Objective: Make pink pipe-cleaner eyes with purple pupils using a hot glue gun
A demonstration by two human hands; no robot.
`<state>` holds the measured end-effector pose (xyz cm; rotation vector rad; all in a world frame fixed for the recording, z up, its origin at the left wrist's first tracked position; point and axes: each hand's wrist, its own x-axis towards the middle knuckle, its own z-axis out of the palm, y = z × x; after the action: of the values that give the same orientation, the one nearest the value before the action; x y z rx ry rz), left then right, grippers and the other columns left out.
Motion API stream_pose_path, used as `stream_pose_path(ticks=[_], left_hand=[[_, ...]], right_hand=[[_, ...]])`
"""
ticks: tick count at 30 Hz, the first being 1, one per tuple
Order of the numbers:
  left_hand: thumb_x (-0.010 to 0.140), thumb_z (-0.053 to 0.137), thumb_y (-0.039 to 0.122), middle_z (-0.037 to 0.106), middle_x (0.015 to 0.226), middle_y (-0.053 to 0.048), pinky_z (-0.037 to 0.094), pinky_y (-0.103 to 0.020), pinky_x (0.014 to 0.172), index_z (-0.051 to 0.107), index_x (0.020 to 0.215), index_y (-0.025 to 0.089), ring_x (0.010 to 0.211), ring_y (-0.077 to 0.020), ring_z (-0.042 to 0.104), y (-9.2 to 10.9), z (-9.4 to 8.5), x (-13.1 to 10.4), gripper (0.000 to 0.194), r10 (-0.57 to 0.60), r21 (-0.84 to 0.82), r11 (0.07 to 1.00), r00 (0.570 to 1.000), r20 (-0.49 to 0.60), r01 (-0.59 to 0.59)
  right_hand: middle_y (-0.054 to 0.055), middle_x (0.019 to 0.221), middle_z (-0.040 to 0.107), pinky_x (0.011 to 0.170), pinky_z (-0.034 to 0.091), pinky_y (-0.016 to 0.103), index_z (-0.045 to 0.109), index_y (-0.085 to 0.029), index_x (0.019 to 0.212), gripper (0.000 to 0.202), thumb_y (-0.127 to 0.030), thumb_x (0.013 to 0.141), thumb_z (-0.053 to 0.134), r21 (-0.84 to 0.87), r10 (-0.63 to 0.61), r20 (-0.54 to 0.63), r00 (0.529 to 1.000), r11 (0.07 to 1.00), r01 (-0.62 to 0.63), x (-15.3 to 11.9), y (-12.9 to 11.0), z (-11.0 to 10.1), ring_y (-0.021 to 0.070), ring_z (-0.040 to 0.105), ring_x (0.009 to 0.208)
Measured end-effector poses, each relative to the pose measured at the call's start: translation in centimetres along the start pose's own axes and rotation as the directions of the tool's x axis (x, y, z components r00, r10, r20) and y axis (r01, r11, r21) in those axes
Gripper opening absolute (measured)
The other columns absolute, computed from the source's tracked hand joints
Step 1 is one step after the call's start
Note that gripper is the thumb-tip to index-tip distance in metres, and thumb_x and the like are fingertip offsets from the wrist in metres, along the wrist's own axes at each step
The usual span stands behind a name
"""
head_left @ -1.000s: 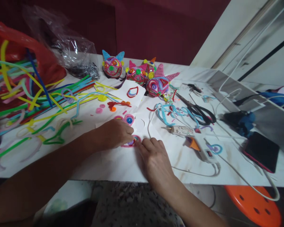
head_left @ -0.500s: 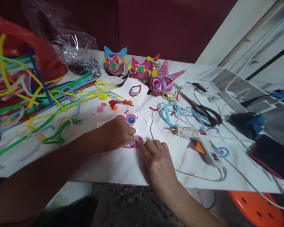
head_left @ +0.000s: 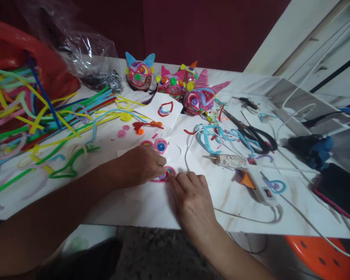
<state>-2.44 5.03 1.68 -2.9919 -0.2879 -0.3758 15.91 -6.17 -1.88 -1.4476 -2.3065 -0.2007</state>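
My left hand point(head_left: 141, 165), fingers curled into a pinch, bears down on a small pink, red and purple pipe-cleaner piece point(head_left: 164, 177) lying on white paper. Whatever its fingertips pinch is hidden. From the right, my right hand point(head_left: 194, 198) has its fingers bent together, and the thumb and index tips grip the same piece's edge. Just above the left knuckles sits a pink pipe-cleaner ring with a blue button-like centre point(head_left: 161, 146). Beside it another pink shape point(head_left: 147, 144) is partly covered by my left hand.
Decorated pipe-cleaner heads point(head_left: 197, 102) stand at the back. Loose pipe cleaners point(head_left: 72, 116) and a red bag point(head_left: 46, 62) fill the left. Rightward lie scissors point(head_left: 258, 138), a glue gun or soldering-type tool point(head_left: 229, 161), a white power strip point(head_left: 264, 190), cables and a dark phone-like slab point(head_left: 340, 190).
Both hands stay at the pipe-cleaner piece with almost the same grip. The view has shifted slightly; no object has visibly been moved.
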Motion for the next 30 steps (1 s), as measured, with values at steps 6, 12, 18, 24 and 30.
stream_pose_path(ticks=[6,12,18,24,30], left_hand=[[0.094,0.055,0.015,0.055,0.063,0.0,0.027,-0.034,0.056,0.054,0.062,0.019,0.055,-0.0142,0.046,-0.4,0.5,0.0,0.033,0.053,-0.001,0.999,0.998,-0.046,-0.053],[0.094,0.055,0.013,0.058,0.066,0.0,0.031,-0.033,0.057,0.058,0.065,0.019,0.058,-0.0138,0.05,-0.3,0.2,0.0,0.03,0.032,0.035,0.999,0.999,0.018,-0.033],[0.098,0.053,0.017,0.059,0.067,0.0,0.032,-0.033,0.058,0.061,0.066,0.019,0.059,-0.0142,0.05,-0.4,0.7,-0.3,0.033,0.048,0.066,0.997,0.999,-0.019,-0.046],[0.099,0.053,0.02,0.059,0.066,0.0,0.032,-0.034,0.06,0.062,0.065,0.019,0.059,-0.0145,0.05,-0.4,1.0,-0.3,0.035,0.041,0.07,0.997,0.999,-0.027,-0.039],[0.098,0.054,0.018,0.059,0.065,0.0,0.033,-0.034,0.061,0.064,0.068,0.02,0.059,-0.0149,0.05,-0.3,0.6,-0.1,0.032,0.055,0.075,0.996,0.998,-0.02,-0.053]], right_hand=[[0.007,0.087,0.065,0.07,0.034,0.038,0.067,-0.014,0.115,0.023,-0.008,0.096,0.055,0.004,0.012,-0.004,1.0,1.0,-0.012,-0.8,0.1,-0.6,0.0234,0.049,0.079],[0.008,0.088,0.065,0.069,0.034,0.038,0.067,-0.014,0.115,0.024,-0.009,0.095,0.055,0.01,0.021,-0.014,1.0,1.0,-0.021,-1.9,-0.1,-0.9,0.024,0.05,0.081],[0.008,0.091,0.067,0.07,0.034,0.038,0.067,-0.019,0.117,0.026,-0.01,0.097,0.054,-0.048,-0.009,0.005,1.0,0.999,0.009,-1.2,-0.4,-0.6,0.0238,0.05,0.081],[0.007,0.088,0.065,0.069,0.032,0.038,0.069,-0.016,0.111,0.021,-0.009,0.093,0.06,-0.077,-0.033,0.006,0.999,0.996,0.034,-1.0,-0.4,-0.5,0.0241,0.048,0.079],[0.006,0.085,0.064,0.069,0.031,0.037,0.069,-0.018,0.107,0.018,-0.01,0.094,0.059,-0.07,-0.032,-0.005,0.999,0.997,0.032,-1.0,-0.4,-0.4,0.0234,0.046,0.078]])
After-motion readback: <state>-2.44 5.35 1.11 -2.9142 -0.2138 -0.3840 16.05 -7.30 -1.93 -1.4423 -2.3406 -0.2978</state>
